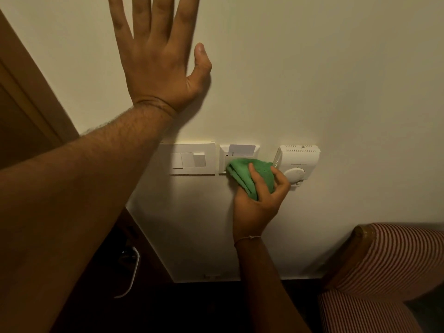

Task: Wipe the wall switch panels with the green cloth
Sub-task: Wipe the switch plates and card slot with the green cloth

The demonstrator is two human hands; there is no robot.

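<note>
Three white fittings sit in a row on the cream wall: a switch panel (192, 159) with rocker switches on the left, a key-card holder (236, 151) with a pale card in its slot in the middle, and a thermostat (299, 162) with a round dial on the right. My right hand (258, 205) grips the folded green cloth (249, 176) and presses it against the lower part of the key-card holder. My left hand (158, 61) lies flat on the wall above the switch panel, fingers spread, holding nothing.
A brown wooden door frame (26, 97) runs along the left, with a metal door handle (133, 272) lower down. An armchair (389, 272) with red and white stripes and a wooden frame stands at the lower right, close to the wall.
</note>
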